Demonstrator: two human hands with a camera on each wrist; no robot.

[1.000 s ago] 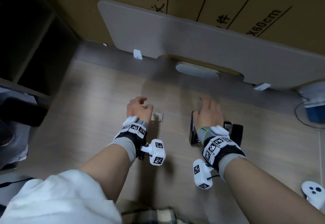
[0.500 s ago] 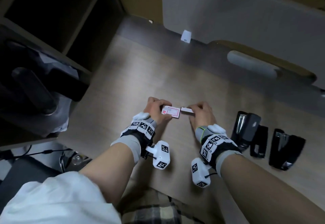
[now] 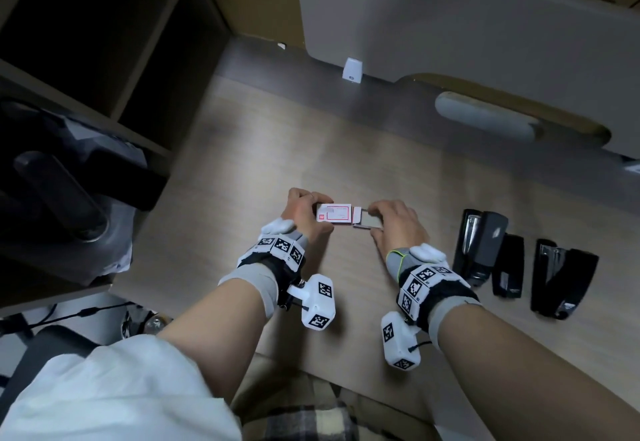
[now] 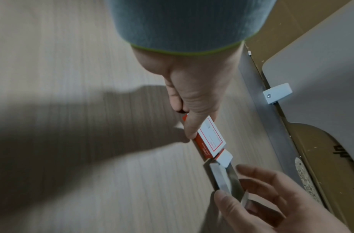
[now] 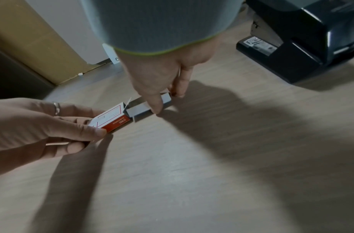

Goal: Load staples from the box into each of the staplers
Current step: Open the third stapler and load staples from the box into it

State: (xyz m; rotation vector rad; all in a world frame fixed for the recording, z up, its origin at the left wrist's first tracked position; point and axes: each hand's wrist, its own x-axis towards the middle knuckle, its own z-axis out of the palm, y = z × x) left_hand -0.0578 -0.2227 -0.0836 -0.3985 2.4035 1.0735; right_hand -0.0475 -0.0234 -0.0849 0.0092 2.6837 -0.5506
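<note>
A small white and red staple box (image 3: 334,217) is held just above the wooden desk (image 3: 277,150), gripped at its left end by my left hand (image 3: 311,208). Its right flap is open. A grey block of staples (image 3: 369,222) sticks out of that end, pinched between the thumb and fingers of my right hand (image 3: 375,222). The left wrist view shows the box (image 4: 210,137) and the staples (image 4: 225,178) in line. The right wrist view shows the staples (image 5: 140,109) partly out of the box (image 5: 110,119). Two black staplers (image 3: 479,246) (image 3: 561,278) lie opened to the right.
A grey panel (image 3: 450,25) leans on cardboard along the desk's back edge, with a white bracket (image 3: 352,70) at its foot. Dark shelving (image 3: 86,25) and a black chair arm (image 3: 59,195) stand off the desk's left side. The nearest stapler (image 5: 303,39) lies close behind my right wrist.
A second ago my right hand rested on a stapler and my left was at the box. Both hands then met at the box, and the staple block has slid further out to the right.
</note>
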